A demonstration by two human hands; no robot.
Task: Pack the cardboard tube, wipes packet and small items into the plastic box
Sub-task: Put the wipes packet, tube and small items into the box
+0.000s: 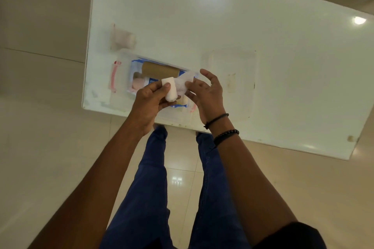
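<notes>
A clear plastic box (pixel 123 59) with pink handles sits near the table's front left edge. Inside it lie a brown cardboard tube (pixel 159 69) and a blue and white wipes packet (pixel 150 81). Above the box my left hand (pixel 148 100) grips a white gauze roll (pixel 169 89). The roll's loose mesh end (pixel 185 82) stretches to the right, and my right hand (pixel 206 95) pinches it with the other fingers spread. Both hands hide the near part of the box.
The box's clear lid (pixel 232 62) lies on the white table (pixel 263 26) to the right of the box. A small pale roll in a wrapper (pixel 123 37) rests behind the box at the table's left edge. The table's front edge runs just below my hands.
</notes>
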